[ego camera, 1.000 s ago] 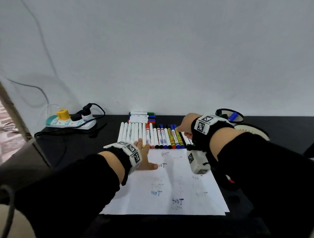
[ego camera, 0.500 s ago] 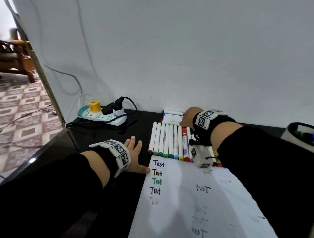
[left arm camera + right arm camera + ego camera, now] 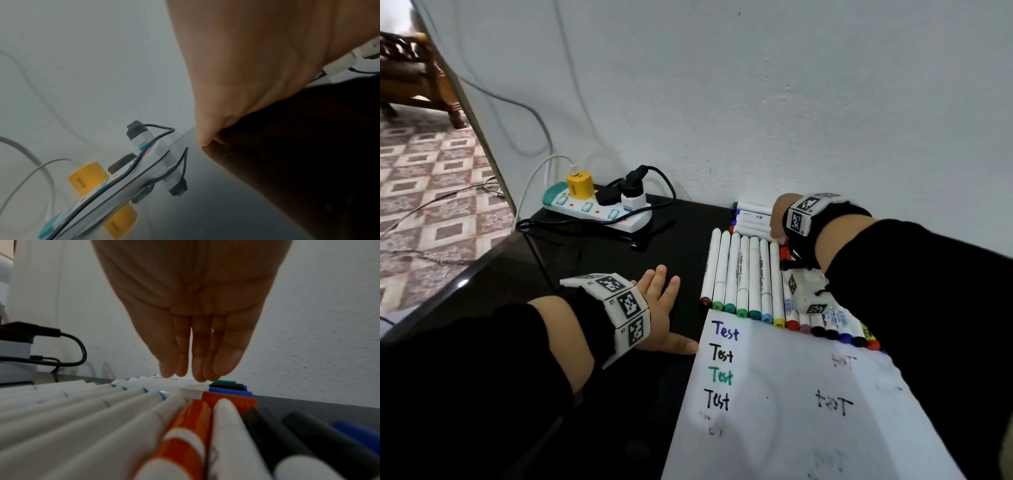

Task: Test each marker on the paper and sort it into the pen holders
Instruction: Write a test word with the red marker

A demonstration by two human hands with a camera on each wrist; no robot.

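Observation:
A row of capped markers [image 3: 743,274] lies side by side on the black table [image 3: 592,267], tips toward the white paper [image 3: 774,411], which carries several "Test" words. A few more markers [image 3: 751,219] are stacked crosswise behind the row, by the wall. My right hand [image 3: 777,219] reaches over the row with straight fingers [image 3: 224,360] whose tips touch the crosswise white markers [image 3: 174,383]; it grips nothing. An orange-red marker [image 3: 185,426] lies under that wrist. My left hand [image 3: 659,308] lies flat on the table left of the paper, fingers spread. No pen holder is in view.
A power strip [image 3: 599,209] with a yellow plug, a black plug and trailing cables sits at the table's back left, near the left hand. The white wall [image 3: 756,102] rises right behind the markers. The table's left edge [image 3: 448,291] drops to a tiled floor.
The head view has swung left, so the pen holders on the right dropped out of sight. My left hand slid off the paper onto the table. My right hand moved back to the crosswise markers.

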